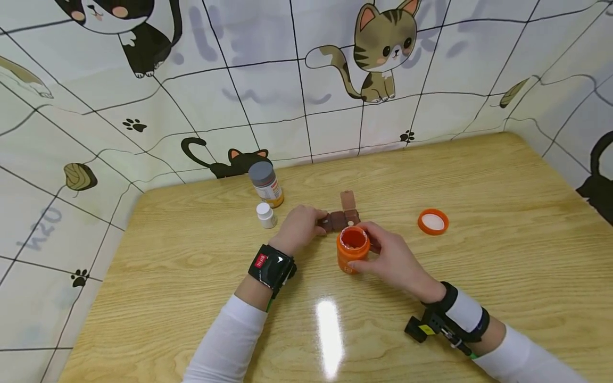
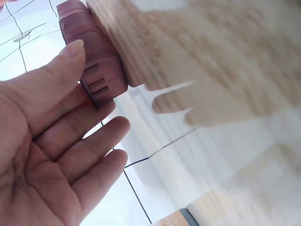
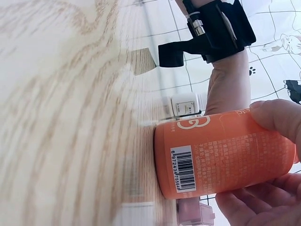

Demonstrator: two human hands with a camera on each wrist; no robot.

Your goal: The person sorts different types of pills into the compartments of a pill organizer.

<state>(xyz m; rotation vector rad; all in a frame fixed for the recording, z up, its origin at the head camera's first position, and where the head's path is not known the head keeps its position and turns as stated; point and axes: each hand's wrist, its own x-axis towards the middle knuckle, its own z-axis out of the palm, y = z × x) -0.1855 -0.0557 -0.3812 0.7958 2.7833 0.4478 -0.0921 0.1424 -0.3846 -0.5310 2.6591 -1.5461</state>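
Note:
My left hand (image 1: 300,229) pinches the near-left end of a brown pill box (image 1: 338,219) between thumb and forefinger. In the left wrist view the pill box (image 2: 94,52) shows ridges at its end, and the other fingers (image 2: 94,150) spread below it. One lid (image 1: 348,200) of the box is flipped up at its right end. My right hand (image 1: 395,258) grips an uncapped orange bottle (image 1: 346,259), which stands on the table just in front of the box. The right wrist view shows the bottle's barcode label (image 3: 182,168), with the thumb on one side and fingers on the other.
An orange screw cap (image 1: 433,221) lies upside down to the right, its white liner showing. Left of the hands stand a small white bottle (image 1: 265,215) and a grey-capped jar (image 1: 266,184). A cat-printed curtain (image 1: 268,111) borders the wooden table (image 1: 191,298).

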